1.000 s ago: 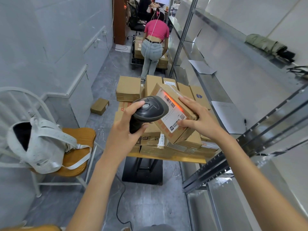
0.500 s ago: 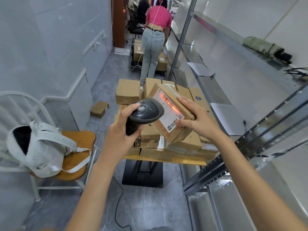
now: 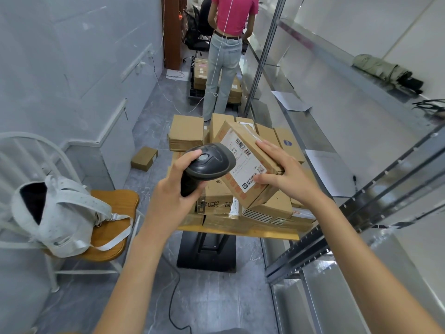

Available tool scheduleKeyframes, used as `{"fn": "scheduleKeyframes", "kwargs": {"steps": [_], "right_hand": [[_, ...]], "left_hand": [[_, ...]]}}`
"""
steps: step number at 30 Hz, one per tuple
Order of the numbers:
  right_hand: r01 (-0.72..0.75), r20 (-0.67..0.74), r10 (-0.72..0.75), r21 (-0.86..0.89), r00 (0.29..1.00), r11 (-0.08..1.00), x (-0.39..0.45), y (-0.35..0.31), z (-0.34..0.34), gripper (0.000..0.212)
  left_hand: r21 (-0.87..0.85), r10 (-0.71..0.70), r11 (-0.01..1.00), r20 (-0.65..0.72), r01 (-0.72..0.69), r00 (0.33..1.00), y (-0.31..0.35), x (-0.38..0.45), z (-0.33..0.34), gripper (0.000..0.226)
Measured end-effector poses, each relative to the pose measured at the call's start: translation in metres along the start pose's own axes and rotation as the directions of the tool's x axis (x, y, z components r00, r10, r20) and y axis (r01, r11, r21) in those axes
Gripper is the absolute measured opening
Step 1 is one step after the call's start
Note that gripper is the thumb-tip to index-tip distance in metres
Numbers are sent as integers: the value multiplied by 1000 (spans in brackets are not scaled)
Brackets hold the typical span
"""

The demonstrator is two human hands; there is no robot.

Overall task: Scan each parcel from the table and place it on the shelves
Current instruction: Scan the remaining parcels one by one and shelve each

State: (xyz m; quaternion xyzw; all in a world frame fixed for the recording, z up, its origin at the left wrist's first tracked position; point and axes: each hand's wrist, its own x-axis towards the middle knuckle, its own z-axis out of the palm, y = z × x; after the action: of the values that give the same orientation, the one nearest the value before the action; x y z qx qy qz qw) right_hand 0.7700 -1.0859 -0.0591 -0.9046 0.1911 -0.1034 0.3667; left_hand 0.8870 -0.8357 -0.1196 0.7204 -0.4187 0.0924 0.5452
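Parcel [image 3: 243, 165], tilted with its label up, sits in the right hand [image 3: 286, 178], thumb under the near corner and fingers curled over the far edge, above the stacked boxes [image 3: 216, 201] on the table [image 3: 240, 231]. Left hand [image 3: 173, 189] grips the scanner [image 3: 207, 165], thumb seemingly on top, head overlapping the label's near edge.

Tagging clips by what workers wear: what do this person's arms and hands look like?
Both forearms are bare, with no sleeves in view. The left hand and right hand wear no gloves, rings or watch that show.
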Motion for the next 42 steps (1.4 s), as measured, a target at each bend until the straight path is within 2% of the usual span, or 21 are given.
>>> {"fn": "scheduleKeyframes", "kwargs": {"steps": [15,27,42], "right_hand": [[-3,5,3,-26,1000,1000,-1,-3,-2,84],[-9,-21,9,-17,1000,1000,-5,-5,-3,88],[18,-61,-18,-3,998,1000,-10,-6,-4,83]], "left_hand": [[39,45,998,24,-46,999,13,3,-1,86],[3,18,1000,10,-18,1000,8,3,-4,80],[41,16,999,7,-16,1000,10,2,-4,80]]}}
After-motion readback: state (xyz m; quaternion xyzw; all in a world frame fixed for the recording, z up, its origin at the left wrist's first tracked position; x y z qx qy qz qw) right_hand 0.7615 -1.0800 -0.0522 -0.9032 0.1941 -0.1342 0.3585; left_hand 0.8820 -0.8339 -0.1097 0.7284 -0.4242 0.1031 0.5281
